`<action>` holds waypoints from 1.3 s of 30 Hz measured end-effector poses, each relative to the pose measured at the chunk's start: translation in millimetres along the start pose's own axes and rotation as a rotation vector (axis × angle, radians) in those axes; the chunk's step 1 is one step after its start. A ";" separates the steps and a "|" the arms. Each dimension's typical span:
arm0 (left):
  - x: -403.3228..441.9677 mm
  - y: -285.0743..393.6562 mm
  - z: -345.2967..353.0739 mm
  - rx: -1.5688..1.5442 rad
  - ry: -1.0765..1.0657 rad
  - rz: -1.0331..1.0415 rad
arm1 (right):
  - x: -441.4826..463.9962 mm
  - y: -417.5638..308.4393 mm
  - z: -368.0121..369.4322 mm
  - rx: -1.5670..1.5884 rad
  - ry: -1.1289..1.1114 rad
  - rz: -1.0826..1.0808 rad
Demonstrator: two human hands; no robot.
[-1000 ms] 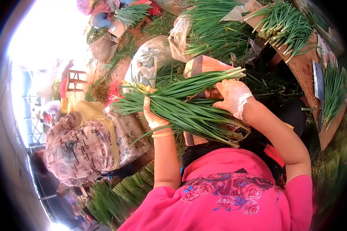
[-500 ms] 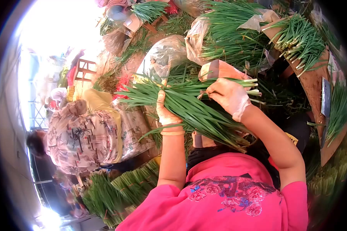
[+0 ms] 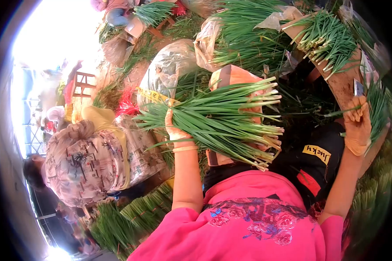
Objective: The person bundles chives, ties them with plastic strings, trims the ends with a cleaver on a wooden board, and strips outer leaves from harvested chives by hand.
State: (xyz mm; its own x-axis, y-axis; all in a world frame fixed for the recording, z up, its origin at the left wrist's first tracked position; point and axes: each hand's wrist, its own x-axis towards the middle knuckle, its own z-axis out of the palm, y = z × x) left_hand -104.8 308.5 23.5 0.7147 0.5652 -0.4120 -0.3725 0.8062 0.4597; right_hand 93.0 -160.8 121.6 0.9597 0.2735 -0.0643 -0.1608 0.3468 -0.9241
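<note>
My left hand [image 3: 177, 131], in a thin orange glove, is wrapped round a bunch of chives [image 3: 222, 117]. The bunch lies sideways over my lap, its leaf tips to the left and its pale stem ends fanned out to the right. Over at the right, my gloved right hand [image 3: 357, 124] has its fingers curled round a knife [image 3: 358, 88] on the wooden board. Only a bit of the metal blade shows past the fingers; the rest of the knife is hidden under the hand.
More chives [image 3: 324, 41] lie on the curved wooden board [image 3: 337, 89], with a large heap [image 3: 248, 39] behind. Plastic bags [image 3: 167, 65] stand ahead. A person in a patterned shirt [image 3: 85, 161] sits to the left, close to tied bundles [image 3: 135, 217]. A wooden stool [image 3: 83, 85] stands farther off.
My right hand has left the bunch and moved right to the knife on the board. The stem ends in my left hand now fan out to the right. The view has shifted slightly.
</note>
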 end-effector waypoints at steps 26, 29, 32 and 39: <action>-8.6 -5.7 8.4 0.040 0.113 0.125 | -64.0 40.2 48.6 -0.442 -0.035 0.171; -10.6 -3.2 10.0 0.088 0.081 0.129 | -51.4 96.7 73.6 -0.386 -0.164 0.318; -8.2 1.8 9.4 0.146 0.035 0.200 | -49.4 104.5 114.4 -0.617 -0.317 0.312; -22.3 0.7 37.9 0.169 0.098 0.228 | -27.7 96.5 117.7 -1.412 -0.717 -0.263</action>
State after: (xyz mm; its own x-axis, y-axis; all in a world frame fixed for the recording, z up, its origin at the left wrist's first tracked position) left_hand -98.6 289.9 62.9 0.5604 0.7490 -0.3536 -0.4071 0.6209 0.6699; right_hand 23.8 -29.2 78.7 0.5587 0.8279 -0.0490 0.7046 -0.5050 -0.4986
